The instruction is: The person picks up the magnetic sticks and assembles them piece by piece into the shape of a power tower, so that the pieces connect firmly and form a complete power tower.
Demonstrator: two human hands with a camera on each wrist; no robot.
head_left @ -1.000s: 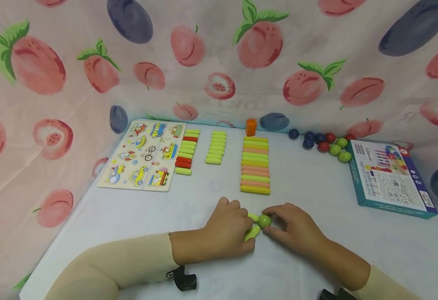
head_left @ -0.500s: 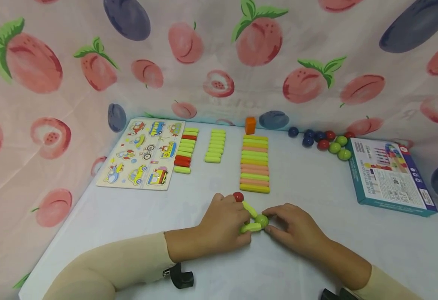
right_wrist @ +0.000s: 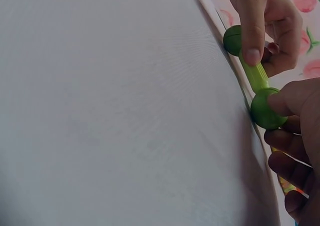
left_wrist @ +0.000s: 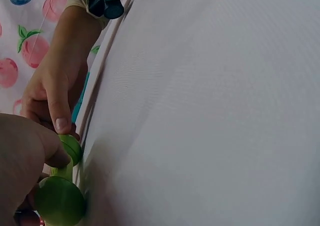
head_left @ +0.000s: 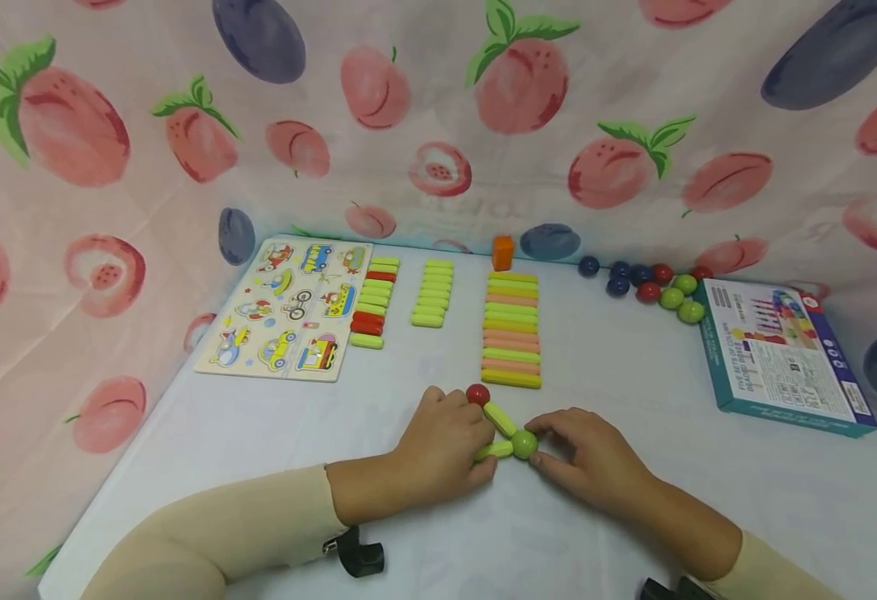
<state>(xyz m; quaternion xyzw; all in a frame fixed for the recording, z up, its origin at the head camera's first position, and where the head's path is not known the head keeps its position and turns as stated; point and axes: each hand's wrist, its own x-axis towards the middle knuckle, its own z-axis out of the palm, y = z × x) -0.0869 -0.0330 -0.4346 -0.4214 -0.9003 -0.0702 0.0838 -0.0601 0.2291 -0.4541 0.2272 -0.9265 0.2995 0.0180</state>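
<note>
Left hand [head_left: 443, 446] has thumb and fingers pinched on the near green stick [head_left: 494, 451]; right hand [head_left: 596, 457] has the green ball [head_left: 524, 444] between thumb and fingertips, other fingers loosely bent; all at the near middle of the table [head_left: 273, 442]. Far green stick [head_left: 500, 419] runs from that same ball at an angle to a red ball [head_left: 478, 394] by the left hand's fingers, can't tell if touching; left wrist view shows a second green ball [left_wrist: 60, 201] at the near stick's other end. Main risk as I see it: a push off the stick's axis would cock the joint and load the far stick too, so that one could work loose; can't tell from here how deep either end sits. Ball looks glossy and is held by the tips only, so it could twist under load and swing the red ball; that end is near the striped row of sticks [head_left: 510, 357], and a swing to the far side could scatter it. A slip could jerk the right hand rightward; loose balls [head_left: 648, 292] and box [head_left: 787, 358] are well apart at far right, so low worry.
</note>
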